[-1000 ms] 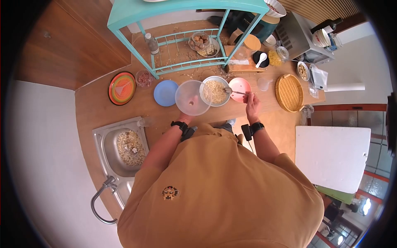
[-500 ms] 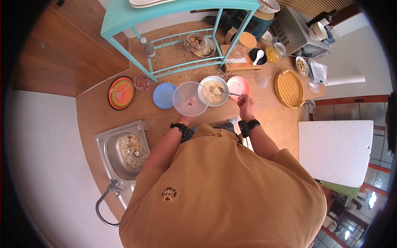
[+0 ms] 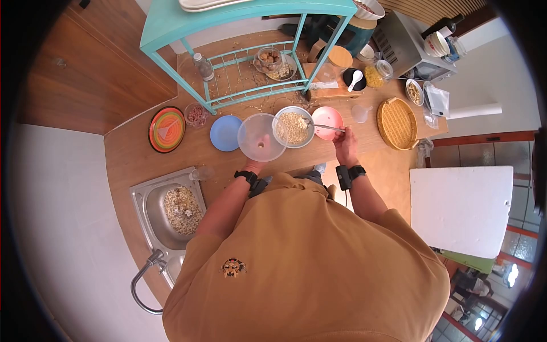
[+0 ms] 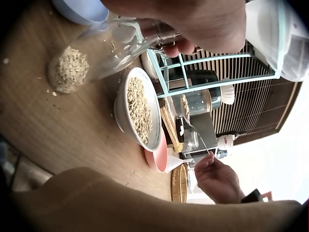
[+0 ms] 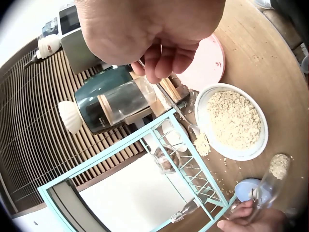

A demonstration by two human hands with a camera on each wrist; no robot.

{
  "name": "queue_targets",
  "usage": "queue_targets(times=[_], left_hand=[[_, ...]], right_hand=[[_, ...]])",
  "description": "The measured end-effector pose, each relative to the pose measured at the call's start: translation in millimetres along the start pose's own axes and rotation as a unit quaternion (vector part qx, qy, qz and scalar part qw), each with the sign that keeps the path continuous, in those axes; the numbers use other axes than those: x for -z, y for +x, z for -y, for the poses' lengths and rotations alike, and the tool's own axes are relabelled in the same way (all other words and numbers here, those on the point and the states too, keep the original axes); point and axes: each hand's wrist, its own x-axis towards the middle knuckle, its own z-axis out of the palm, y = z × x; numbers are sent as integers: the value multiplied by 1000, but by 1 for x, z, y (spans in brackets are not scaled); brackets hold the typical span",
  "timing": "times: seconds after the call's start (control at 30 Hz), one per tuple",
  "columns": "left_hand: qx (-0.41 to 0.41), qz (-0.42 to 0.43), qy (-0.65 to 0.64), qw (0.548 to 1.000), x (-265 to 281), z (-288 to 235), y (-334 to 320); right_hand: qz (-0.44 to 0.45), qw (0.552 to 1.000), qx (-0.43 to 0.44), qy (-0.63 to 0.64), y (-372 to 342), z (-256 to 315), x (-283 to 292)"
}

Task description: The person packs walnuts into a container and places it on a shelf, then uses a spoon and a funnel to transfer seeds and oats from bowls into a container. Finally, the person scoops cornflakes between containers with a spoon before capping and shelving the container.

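My left hand [image 3: 254, 165] grips the neck of a clear bottle [image 4: 104, 53], which stands tilted in the left wrist view with oats [image 4: 70, 70] at its bottom. Over that hand sits a wide clear funnel [image 3: 250, 130], overlapping the bowl's left rim in the head view. A long-handled metal spoon [image 3: 329, 127] is pinched in my right hand [image 3: 346, 147]. Its tip carries a heap of oats [image 5: 202, 144], raised beside the rim of a white bowl [image 4: 121, 116] filled with more oats.
A pink bowl [image 3: 327, 117] stands right of the oats, a blue bowl [image 3: 226, 134] to the left. Behind rises a turquoise rack [image 3: 262, 91]. A small white funnel [image 3: 360, 113] and a woven basket [image 3: 397, 125] lie further right. The sink [image 3: 154, 208] is front left.
The right hand brought the spoon left into the oats, then drew back right, with the spoon now lifted and loaded. The left hand, bottle and clear funnel stay nearly in place.
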Motion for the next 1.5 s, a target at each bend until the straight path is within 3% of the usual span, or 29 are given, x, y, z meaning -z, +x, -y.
queue_targets(times=[0.43,0.63,0.7,0.73,0.77,0.83,0.87,1.0,1.03,1.07,1.17,1.23,1.33,1.5], left_hand=[[44,14,-58,997,1,-4,-2],[18,-22,-52,998,5,-9,-3],[26,-13,-46,999,8,-9,-4],[29,-8,-43,999,9,-9,-4],[33,-3,-40,999,10,-9,-4],[41,8,-34,999,12,-9,-6],[45,13,-31,998,13,-9,-6],[57,40,-22,997,14,-11,-6],[59,47,-19,997,14,-11,-5],[61,55,-17,996,14,-12,-4],[63,72,-16,995,11,-16,-1],[43,36,-29,998,9,-18,2],[39,29,-50,998,11,-24,2],[17,16,-33,999,8,-17,2]], right_hand=[[99,993,51,39,-59,95,-94],[165,974,120,-100,-90,94,-131],[206,931,215,-210,-100,89,-139],[244,889,278,-270,-104,91,-142],[245,889,278,-270,-107,96,-145],[337,780,373,-371,-113,107,-151],[358,768,386,-366,-116,110,-154],[336,811,410,-249,-103,106,-147],[242,897,332,-162,-96,104,-143],[141,957,245,-70,-87,102,-138],[84,967,227,-86,-39,76,-96],[72,963,223,-131,-18,53,-67],[60,933,203,-292,-2,26,-39],[62,930,175,-316,6,-7,-16]])
